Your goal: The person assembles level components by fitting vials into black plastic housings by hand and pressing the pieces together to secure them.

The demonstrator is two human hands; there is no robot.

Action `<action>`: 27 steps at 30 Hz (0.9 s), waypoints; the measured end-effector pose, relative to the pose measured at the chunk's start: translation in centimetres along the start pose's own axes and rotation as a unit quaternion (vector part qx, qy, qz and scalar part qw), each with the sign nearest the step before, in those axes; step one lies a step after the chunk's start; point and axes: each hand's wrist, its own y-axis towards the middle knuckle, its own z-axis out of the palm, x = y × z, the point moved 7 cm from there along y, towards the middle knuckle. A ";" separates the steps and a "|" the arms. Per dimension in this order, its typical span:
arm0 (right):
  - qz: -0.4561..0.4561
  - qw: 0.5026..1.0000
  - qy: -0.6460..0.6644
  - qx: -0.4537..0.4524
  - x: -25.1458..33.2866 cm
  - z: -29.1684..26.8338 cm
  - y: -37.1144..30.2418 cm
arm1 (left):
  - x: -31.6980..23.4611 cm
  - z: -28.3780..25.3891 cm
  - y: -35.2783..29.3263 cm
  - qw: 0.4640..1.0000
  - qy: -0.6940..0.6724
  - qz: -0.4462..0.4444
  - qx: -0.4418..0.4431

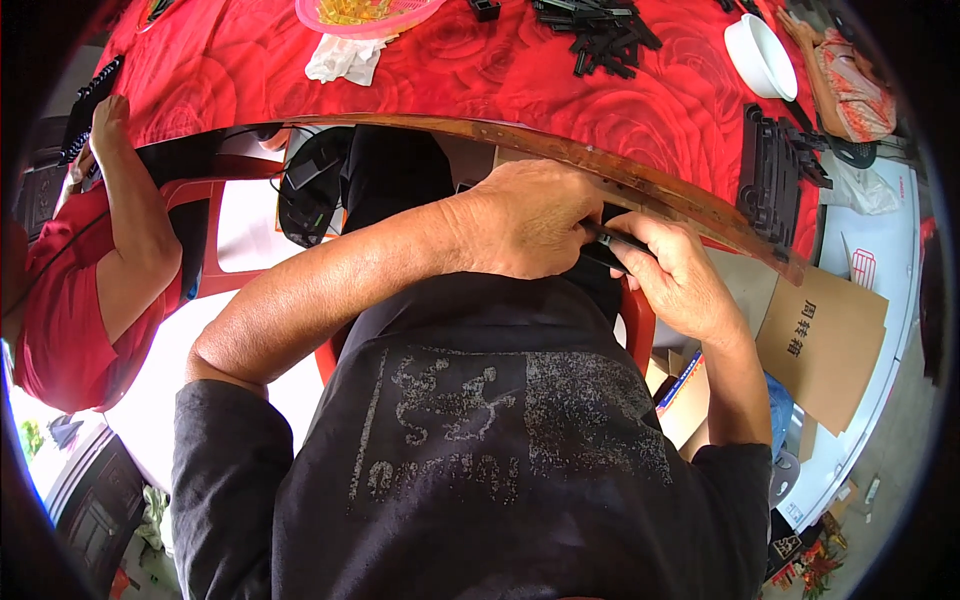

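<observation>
In front of my lap, just below the table edge, both hands meet at a small, slim black piece (pixel 625 243), which looks like plastic. My right hand (pixel 682 275) pinches it between thumb and fingers. At the piece's left end, my left hand (pixel 535 215) is closed with its back turned up, and its fingertips are mostly hidden. The exact kind of the piece cannot be made out. On the red table cover (pixel 420 85) ahead lies a pile of similar-looking black parts (pixel 610 35).
A pink basket (pixel 375 22) holds yellowish pieces, with white cloth (pixel 345 58) beside it. At right are a white bowl (pixel 758 58), black trays (pixel 770 165) and cardboard (pixel 825 345). Co-workers sit left, in a red sleeve (pixel 75 320), and far right. The wooden table edge (pixel 590 155) borders my hands.
</observation>
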 end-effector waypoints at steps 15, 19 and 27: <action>0.006 0.999 -0.033 -0.010 -0.2 0.4 0.1 | 1.0 1.2 -0.4 0.999 0.017 -0.023 -0.036; 0.038 0.999 0.000 0.018 -0.9 0.9 0.0 | 1.0 1.5 -0.4 1.000 -0.010 -0.024 -0.007; -0.002 0.999 0.029 0.045 0.0 0.7 -0.3 | 0.9 1.8 -0.3 0.998 -0.033 -0.052 0.011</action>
